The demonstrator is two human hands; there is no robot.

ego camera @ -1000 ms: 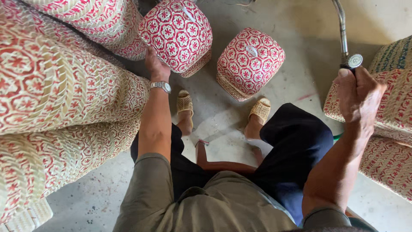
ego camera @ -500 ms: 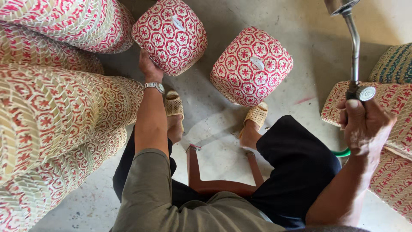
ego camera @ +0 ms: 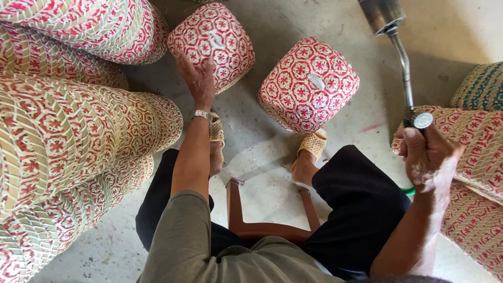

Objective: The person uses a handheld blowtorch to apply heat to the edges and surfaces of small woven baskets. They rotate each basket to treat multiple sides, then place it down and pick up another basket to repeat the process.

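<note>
Touching red-patterned woven basket (ego camera: 212, 44) (rounded), metal torch (ego camera: 401, 57) gripped

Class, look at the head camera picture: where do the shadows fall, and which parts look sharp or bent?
Head view: soft daylight; the red patterned basket casts a shadow on the concrete floor beneath it; the metal torch shadows the floor to its right; left hand and right hand sharp; stacked baskets bulge at the wide-angle edge.

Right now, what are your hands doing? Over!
Left hand flat on the left red patterned basket. Right hand gripping the metal torch. Second red basket beside it, untouched. Nothing between the hands and baskets.
</note>
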